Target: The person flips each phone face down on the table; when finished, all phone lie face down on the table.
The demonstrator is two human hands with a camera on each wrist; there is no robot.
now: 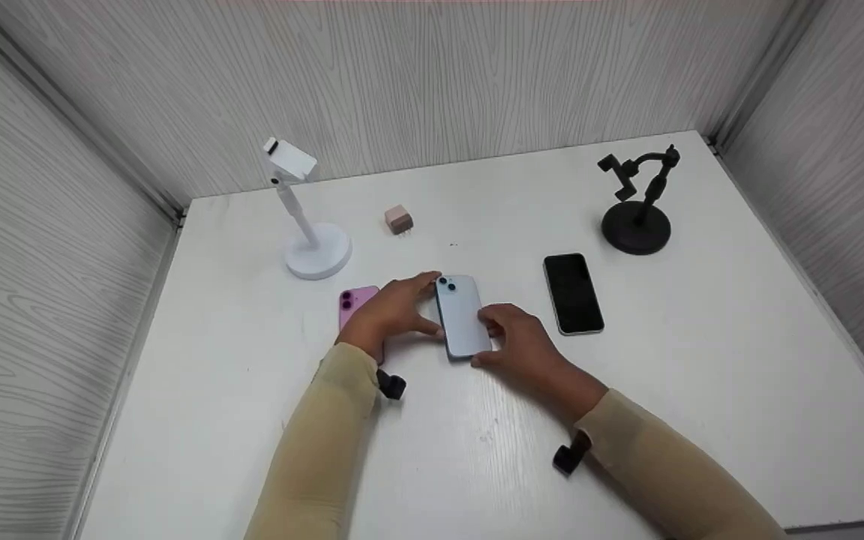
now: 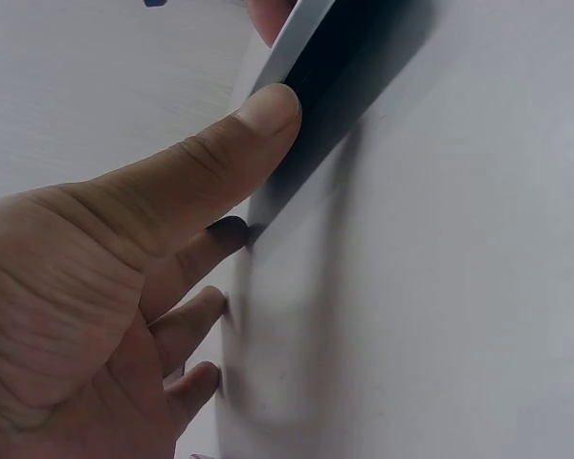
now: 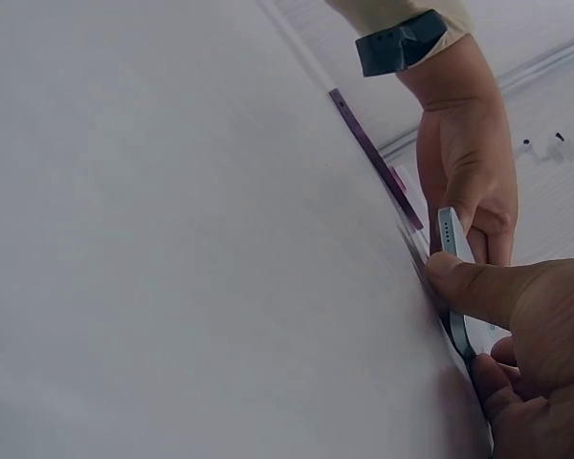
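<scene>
A light blue smartphone (image 1: 466, 319) is back side up between both hands, its two camera lenses at the top left. My left hand (image 1: 394, 307) holds its left side, with the thumb on the long edge and a fingertip at the top corner. In the left wrist view, the dark underside of the phone (image 2: 330, 105) shows above the table, with a shadow beneath. My right hand (image 1: 526, 341) grips the lower right part, thumb at the bottom edge and fingers along the side. Partly hidden under the left wrist lies a pink smartphone (image 1: 359, 298), lenses up.
To the right, a smartphone with a black screen (image 1: 574, 294) lies face up. A white phone stand (image 1: 318, 251) is at the back left, a black phone stand (image 1: 636, 227) at the back right. Between them sits a small pinkish plug adapter (image 1: 399, 220) on the white table (image 1: 447, 465).
</scene>
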